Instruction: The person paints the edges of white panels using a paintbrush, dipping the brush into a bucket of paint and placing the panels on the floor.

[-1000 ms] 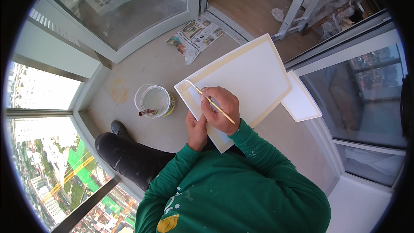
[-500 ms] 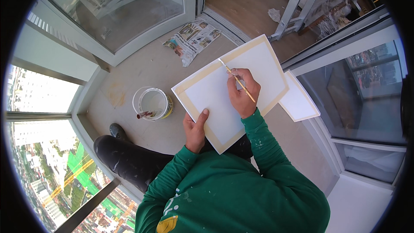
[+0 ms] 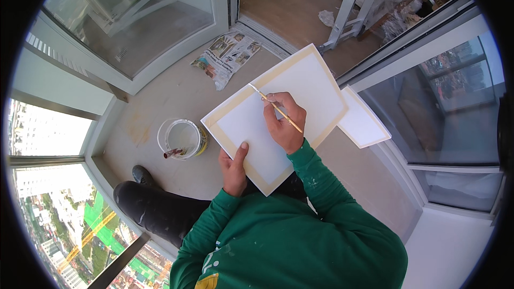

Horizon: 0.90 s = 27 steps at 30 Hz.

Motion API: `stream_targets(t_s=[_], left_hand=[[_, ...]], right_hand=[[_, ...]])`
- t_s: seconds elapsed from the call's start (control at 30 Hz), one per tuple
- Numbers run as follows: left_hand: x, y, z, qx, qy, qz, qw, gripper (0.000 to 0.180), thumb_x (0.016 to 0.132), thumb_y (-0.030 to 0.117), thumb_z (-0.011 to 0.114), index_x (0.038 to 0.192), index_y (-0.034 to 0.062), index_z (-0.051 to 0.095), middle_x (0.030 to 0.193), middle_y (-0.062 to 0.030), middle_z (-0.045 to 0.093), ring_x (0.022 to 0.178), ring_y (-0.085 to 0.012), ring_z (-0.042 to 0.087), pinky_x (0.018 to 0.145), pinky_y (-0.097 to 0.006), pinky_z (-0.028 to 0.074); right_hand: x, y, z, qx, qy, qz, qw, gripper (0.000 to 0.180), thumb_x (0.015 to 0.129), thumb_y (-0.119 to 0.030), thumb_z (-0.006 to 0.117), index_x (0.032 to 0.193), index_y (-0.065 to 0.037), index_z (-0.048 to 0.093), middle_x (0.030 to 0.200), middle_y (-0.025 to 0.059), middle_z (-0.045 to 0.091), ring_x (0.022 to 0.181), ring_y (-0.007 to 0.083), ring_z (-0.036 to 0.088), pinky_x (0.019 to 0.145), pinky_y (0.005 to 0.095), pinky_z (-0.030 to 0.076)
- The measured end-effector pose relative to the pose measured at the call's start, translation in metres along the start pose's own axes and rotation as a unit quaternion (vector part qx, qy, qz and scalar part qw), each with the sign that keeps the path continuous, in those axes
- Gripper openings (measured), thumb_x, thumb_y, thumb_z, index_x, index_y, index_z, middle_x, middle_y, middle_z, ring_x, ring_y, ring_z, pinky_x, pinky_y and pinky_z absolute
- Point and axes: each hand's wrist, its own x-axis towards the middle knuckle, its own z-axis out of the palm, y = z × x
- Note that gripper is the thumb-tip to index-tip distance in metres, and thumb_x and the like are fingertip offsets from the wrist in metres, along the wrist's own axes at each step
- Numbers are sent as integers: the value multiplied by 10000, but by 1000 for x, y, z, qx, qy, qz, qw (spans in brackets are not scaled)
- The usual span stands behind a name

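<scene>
A flat white panel with a cream band along its border rests tilted over my lap. My left hand grips its lower left edge, thumb on the face and the fingers hidden underneath. Pinched in my right hand is a thin paintbrush with a yellowish wooden handle. Its white-tipped end touches the cream band near the panel's far left edge. To the left of the panel, a paint bucket with a wire handle stands on the floor, and a reddish-brown brush handle leans over its rim.
A crumpled newspaper sheet lies beyond the bucket by the door track. Another white panel with a cream border leans at the right. An aluminium ladder stands past the doorway. Windows run along the left.
The brush tip has moved left along the panel's far cream band, with my right hand following. My left hand keeps its hold. The whole view has shifted slightly.
</scene>
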Motion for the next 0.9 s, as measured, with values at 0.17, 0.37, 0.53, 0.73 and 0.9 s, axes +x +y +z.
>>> stream_targets(t_s=[0.17,0.37,0.53,0.73,0.9], left_hand=[[0,-1,1,7,0,8,1000,402,988,140,701,1327,-25,563,1226,-120,679,1068,-193,668,935,-343,536],[-1,3,5,10,-2,7,1000,445,989,144,690,1368,-11,517,1268,-122,654,1103,-203,658,950,-347,535],[-2,4,12,6,-6,10,1000,417,986,145,706,1335,-15,545,1239,-113,670,1080,-189,658,956,-339,519],[3,8,-5,-10,9,-8,1000,420,980,149,716,1333,-12,556,1252,-121,673,1094,-198,665,958,-345,529],[9,9,-8,21,-26,-31,999,391,979,159,724,1297,-22,586,1197,-118,701,1065,-194,683,925,-352,554]], right_hand=[[12,22,-12,5,33,38,999,112,918,38,658,1018,0,622,936,159,754,881,248,768,767,329,599],[14,24,-12,43,27,60,997,107,932,28,665,1023,6,613,933,144,756,886,206,759,776,305,591],[19,42,-28,104,72,86,988,97,936,19,672,1011,1,614,899,125,737,852,189,744,720,305,592],[45,76,-79,257,114,140,949,105,982,-3,626,1085,17,617,989,150,742,879,198,699,799,324,571],[27,49,-80,336,-49,189,922,82,992,-10,620,1071,6,609,971,154,730,895,206,702,817,342,567]])
